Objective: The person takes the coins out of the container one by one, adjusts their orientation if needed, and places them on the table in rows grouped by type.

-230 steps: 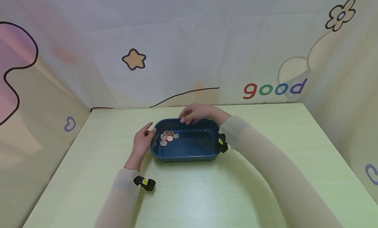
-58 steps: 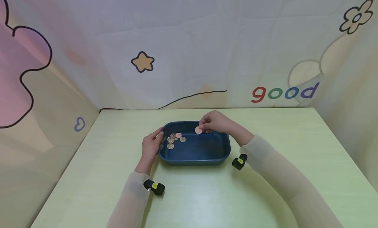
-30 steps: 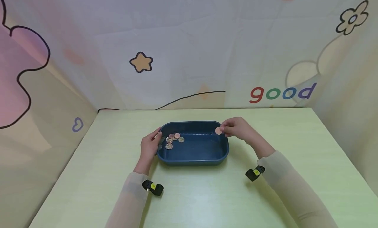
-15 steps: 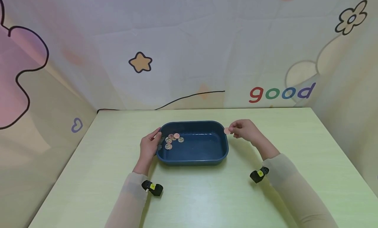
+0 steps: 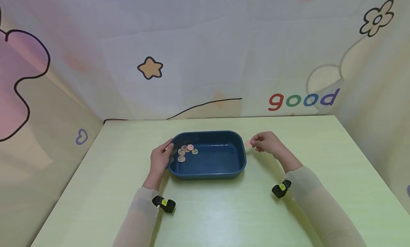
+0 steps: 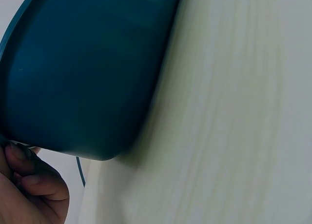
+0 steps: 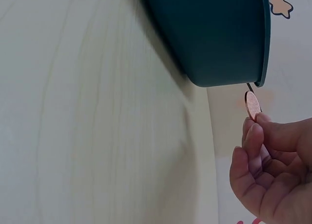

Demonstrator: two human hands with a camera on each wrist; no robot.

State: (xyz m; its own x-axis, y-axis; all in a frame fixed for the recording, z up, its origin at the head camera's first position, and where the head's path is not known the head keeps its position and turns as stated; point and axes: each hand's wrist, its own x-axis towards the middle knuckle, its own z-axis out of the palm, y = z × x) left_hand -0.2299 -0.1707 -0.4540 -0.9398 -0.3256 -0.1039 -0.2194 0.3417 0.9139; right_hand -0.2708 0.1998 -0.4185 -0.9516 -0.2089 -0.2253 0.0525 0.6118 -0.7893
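A dark blue rectangular dish (image 5: 208,176) sits on the table, with several copper and silvery coins (image 5: 181,159) lying loosely grouped near its left end. My left hand (image 5: 159,159) holds the dish's left end, thumb at the rim and fingers along the outside. In the left wrist view, my left hand's curled fingers (image 6: 46,187) are right at the dish's rim. Just beyond the right end, my right hand (image 5: 267,143) pinches a copper coin (image 5: 248,144) between thumb and fingertips. The right wrist view shows that coin (image 7: 252,105) edge-up, near the dish's corner.
The pale wood-grain table (image 5: 217,215) extends around the dish on all sides. Behind it hangs a printed cloth (image 5: 205,62) that also covers both sides. Black wrist cameras (image 5: 164,203) are strapped over the sleeves.
My right hand was over the dish's far rim, later showed a copper coin above the dish, and has carried it right past the right end. My left hand stays at the left end.
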